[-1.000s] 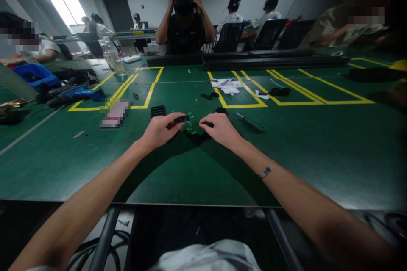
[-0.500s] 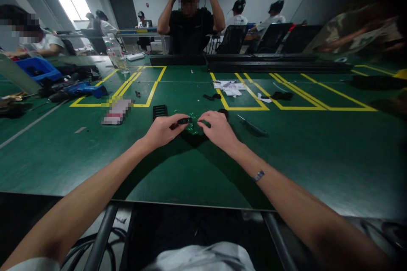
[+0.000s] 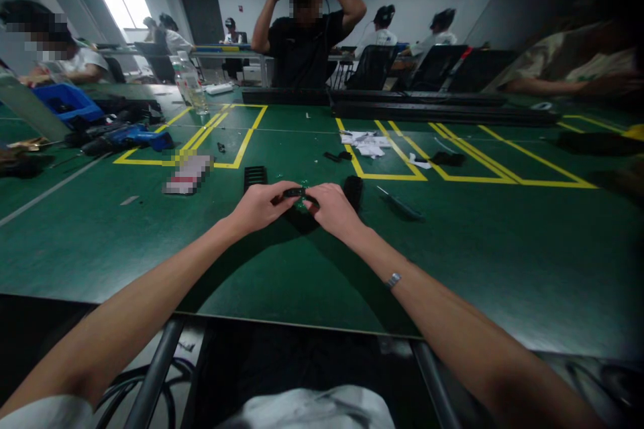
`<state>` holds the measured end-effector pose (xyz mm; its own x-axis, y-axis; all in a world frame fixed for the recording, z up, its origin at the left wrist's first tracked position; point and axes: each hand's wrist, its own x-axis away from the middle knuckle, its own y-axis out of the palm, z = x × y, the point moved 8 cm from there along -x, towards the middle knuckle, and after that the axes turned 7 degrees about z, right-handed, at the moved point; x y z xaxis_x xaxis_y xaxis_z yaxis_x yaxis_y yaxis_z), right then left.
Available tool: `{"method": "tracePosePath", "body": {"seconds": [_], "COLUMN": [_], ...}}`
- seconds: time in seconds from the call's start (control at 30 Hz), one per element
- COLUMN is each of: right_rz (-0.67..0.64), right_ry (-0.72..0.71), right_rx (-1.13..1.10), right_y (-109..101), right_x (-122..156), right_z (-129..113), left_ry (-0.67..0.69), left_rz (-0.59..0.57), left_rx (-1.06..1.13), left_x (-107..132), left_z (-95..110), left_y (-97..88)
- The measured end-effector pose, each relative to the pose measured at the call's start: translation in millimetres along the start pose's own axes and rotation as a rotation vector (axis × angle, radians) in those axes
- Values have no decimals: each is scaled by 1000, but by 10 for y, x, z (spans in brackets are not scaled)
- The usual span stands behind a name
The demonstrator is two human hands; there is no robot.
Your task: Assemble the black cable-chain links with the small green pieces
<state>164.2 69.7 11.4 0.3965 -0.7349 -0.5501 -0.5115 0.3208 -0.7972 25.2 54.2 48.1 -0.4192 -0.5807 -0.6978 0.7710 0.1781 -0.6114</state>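
Note:
A small black part (image 3: 296, 192) is held just above the green table in front of me. My left hand (image 3: 261, 206) pinches its left end between thumb and fingers. At the other end, the closed fingertips of my right hand (image 3: 333, 209) grip the part too; anything tiny between them is hidden. Small shiny green pieces (image 3: 303, 204) lie on the table under the fingertips. Beside my left hand sits a black slotted block (image 3: 255, 175), and a similar black ribbed block (image 3: 353, 192) is partly covered by my right hand.
A screwdriver (image 3: 401, 204) lies to the right. Leftward are a phone-like slab (image 3: 188, 174), a blue power drill (image 3: 128, 139), a blue bin (image 3: 70, 107) and plastic bottles (image 3: 188, 84). Crumpled white paper (image 3: 367, 143) and long black bars (image 3: 427, 110) lie farther back. People sit around.
My right hand has moved left, closing the gap to the black part at my left fingertips. The person opposite has shifted their arms at their headset. The view has tilted slightly.

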Motion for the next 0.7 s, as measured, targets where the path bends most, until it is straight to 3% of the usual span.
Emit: {"method": "tracePosePath", "body": {"seconds": [0.57, 0.7], "right_rz": [65, 123], "right_ry": [23, 36], "right_rx": [-155, -231], "right_y": [-56, -175], "right_x": [30, 25], "right_z": [29, 32], "left_ry": [-27, -14], "left_rz": [-59, -42], "left_rx": [-18, -25], "left_x": [18, 4], "left_z": [-37, -11], "left_y": [43, 22]}}
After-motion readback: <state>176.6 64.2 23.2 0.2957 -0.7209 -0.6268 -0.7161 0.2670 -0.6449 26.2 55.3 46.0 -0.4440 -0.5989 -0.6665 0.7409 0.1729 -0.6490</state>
